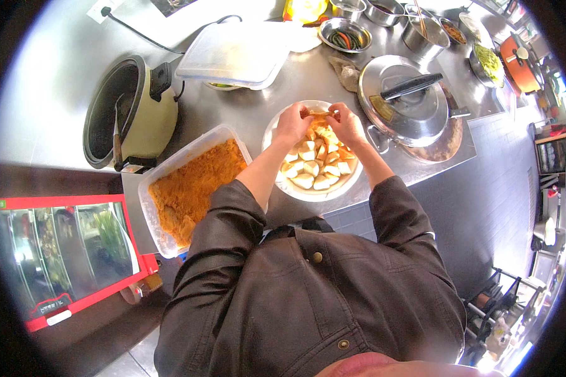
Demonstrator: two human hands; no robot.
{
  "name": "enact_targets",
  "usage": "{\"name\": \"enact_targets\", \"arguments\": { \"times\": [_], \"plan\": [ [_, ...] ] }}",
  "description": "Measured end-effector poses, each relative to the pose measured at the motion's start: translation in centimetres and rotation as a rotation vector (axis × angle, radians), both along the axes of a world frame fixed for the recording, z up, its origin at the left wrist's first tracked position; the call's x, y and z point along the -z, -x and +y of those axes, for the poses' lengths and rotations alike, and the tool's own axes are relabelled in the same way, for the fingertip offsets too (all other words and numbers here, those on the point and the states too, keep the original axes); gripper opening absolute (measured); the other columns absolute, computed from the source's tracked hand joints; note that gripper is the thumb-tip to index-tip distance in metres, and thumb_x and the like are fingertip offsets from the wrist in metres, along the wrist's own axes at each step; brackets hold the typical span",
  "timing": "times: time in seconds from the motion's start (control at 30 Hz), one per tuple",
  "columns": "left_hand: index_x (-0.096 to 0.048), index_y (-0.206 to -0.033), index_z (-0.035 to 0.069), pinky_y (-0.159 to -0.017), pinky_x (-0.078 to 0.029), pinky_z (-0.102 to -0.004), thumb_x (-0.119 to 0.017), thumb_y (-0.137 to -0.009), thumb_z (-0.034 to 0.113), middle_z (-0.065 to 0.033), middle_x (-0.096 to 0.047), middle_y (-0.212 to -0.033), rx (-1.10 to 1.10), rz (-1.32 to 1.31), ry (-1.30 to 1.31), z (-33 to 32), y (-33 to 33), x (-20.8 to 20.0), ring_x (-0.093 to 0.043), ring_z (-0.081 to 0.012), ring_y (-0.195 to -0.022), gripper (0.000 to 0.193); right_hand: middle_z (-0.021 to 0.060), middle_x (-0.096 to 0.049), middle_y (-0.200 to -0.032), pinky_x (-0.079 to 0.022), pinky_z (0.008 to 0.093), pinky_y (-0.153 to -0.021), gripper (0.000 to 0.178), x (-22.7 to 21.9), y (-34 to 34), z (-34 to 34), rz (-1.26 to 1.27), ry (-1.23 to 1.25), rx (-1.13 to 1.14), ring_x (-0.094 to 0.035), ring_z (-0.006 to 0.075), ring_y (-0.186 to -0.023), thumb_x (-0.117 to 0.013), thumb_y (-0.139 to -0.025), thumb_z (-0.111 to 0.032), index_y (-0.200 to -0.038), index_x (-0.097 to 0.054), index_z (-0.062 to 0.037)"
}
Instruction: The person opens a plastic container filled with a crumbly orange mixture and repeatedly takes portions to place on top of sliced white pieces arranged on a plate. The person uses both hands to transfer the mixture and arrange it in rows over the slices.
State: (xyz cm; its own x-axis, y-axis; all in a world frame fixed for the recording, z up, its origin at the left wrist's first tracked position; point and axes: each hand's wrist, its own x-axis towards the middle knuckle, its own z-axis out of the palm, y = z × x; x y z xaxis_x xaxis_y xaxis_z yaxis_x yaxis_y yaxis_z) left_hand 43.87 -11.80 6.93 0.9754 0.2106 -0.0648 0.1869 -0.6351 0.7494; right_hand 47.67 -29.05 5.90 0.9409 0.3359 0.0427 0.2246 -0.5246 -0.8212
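Observation:
Right in front of me stands a round white bowl of pale, cut chunks, perhaps potato. Orange-brown food lies over the chunks in its far part. Above that far part, my left hand and my right hand face each other with their fingers pinched. A small orange-brown piece of food seems to stretch between the fingertips; its exact kind is unclear. Beside my left forearm, a clear plastic tub holds an orange-brown, crumbly mass.
A cream cooker pot with a utensil stands at left. Behind are a lidded plastic box and a steel bowl of peppers. A steel lidded pot is at right, near the counter edge. A red-framed display fridge sits lower left.

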Motion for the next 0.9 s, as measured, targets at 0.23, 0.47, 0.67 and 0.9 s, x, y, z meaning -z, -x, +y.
{"name": "enact_targets", "arguments": {
  "times": [0.23,0.47,0.67,0.9],
  "plan": [
    [-0.059,-0.095,0.002,-0.076,-0.049,-0.0385,-0.068,-0.075,0.017,-0.0156,-0.066,-0.087,-0.061,-0.090,-0.026,0.2,-0.5,1.7,-0.064,-0.0307,-0.084,0.027,0.0174,-0.066,-0.088,-0.050,0.0411,-0.075,0.025,-0.7,-0.2,1.0,-0.013,0.115,0.018,-0.064,0.0347,-0.085,-0.062,-0.082,-0.021,-0.102,-0.058,-0.0058],
    [-0.058,-0.090,0.003,-0.081,-0.048,-0.0423,-0.062,-0.077,0.008,-0.0153,-0.061,-0.094,0.096,-0.212,-0.301,0.3,0.7,0.3,-0.058,-0.0349,-0.094,0.014,0.0179,-0.066,-0.089,-0.050,0.0422,-0.076,0.024,0.2,-0.6,1.1,-0.116,0.117,0.039,-0.063,0.0359,-0.087,-0.062,-0.081,-0.021,-0.099,-0.059,-0.0055],
    [-0.063,-0.093,0.005,-0.083,-0.049,-0.0390,-0.054,-0.080,0.003,-0.0118,-0.062,-0.102,0.348,-0.378,-0.491,-0.7,2.3,0.0,-0.059,-0.0303,-0.096,0.017,0.0181,-0.066,-0.089,-0.050,0.0417,-0.075,0.023,-0.1,-0.8,1.5,-0.105,0.141,0.002,-0.063,0.0357,-0.085,-0.062,-0.081,-0.021,-0.098,-0.061,-0.0047],
    [-0.063,-0.100,0.005,-0.086,-0.049,-0.0359,-0.054,-0.078,0.003,-0.0097,-0.061,-0.108,0.369,-0.322,-0.497,-1.0,2.9,0.1,-0.058,-0.0284,-0.100,0.023,0.0178,-0.066,-0.090,-0.051,0.0406,-0.075,0.023,-0.8,-0.3,1.5,-0.072,0.135,-0.037,-0.064,0.0348,-0.085,-0.062,-0.081,-0.020,-0.098,-0.064,-0.0050]
  ]
}}
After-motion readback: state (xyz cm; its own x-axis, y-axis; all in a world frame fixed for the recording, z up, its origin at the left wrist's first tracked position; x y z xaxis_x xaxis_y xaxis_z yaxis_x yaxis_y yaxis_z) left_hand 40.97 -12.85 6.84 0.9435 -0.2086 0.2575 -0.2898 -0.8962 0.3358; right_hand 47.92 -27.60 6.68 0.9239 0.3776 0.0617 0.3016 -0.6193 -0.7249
